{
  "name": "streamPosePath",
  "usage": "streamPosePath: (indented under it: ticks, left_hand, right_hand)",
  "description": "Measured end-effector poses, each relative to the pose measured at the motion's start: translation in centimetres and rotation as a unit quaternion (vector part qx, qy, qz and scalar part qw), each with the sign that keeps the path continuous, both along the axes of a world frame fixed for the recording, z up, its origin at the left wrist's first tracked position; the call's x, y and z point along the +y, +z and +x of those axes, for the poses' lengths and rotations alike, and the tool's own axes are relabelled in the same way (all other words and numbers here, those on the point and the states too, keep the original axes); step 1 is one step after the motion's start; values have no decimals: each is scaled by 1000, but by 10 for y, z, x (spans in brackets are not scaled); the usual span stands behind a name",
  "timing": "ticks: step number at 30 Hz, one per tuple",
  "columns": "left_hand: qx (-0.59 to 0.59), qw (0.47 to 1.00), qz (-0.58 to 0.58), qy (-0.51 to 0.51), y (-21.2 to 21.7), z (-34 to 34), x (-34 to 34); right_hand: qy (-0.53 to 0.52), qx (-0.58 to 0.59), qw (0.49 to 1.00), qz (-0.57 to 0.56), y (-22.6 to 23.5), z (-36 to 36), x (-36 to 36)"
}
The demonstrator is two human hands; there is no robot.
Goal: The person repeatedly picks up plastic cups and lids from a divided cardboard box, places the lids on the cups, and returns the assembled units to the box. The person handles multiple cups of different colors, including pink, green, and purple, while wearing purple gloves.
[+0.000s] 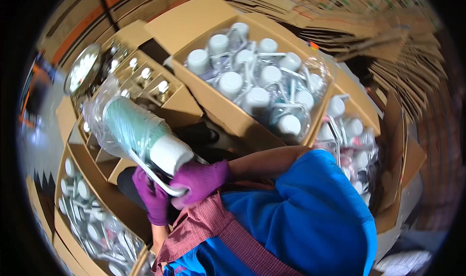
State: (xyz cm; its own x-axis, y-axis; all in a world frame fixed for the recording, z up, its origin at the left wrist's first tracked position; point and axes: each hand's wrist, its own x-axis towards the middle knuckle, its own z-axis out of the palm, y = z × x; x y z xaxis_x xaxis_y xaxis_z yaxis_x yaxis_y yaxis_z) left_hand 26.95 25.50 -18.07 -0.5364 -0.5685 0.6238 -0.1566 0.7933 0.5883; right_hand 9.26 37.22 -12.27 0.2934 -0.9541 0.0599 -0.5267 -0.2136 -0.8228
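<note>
A pale green thermos flask [138, 123] with a white lid [170, 154] lies tilted in front of me, its base pointing up and left. Clear plastic wraps its body and bunches loosely around the base. Both my hands wear purple knitted gloves. My right hand [201, 181] is closed at the lid end, by the lower end of the white handle [153, 173]. Lower left, my left hand [151, 196] has its fingers bent around the handle; part of its grip is hidden.
A large open carton [208, 98] holds several plastic-wrapped flasks with white lids. Another carton of flasks [349, 140] stands right, another [90, 213] lower left. Silvery bulb-tipped pieces [145, 73] sit in a divided carton [177, 106]. Flattened cardboard [412, 77] is stacked far right.
</note>
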Motion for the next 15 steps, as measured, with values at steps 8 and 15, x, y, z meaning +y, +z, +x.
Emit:
streamPosePath:
  ticks: [8,15]
  left_hand:
    - [-103,967,-21,-233,108,-122,50]
    - [77,844,-105,-521,154,-163,96]
  right_hand:
    - [-408,-70,847,-333,40,-55,111]
    - [-798,28,518,-306,136,32,340]
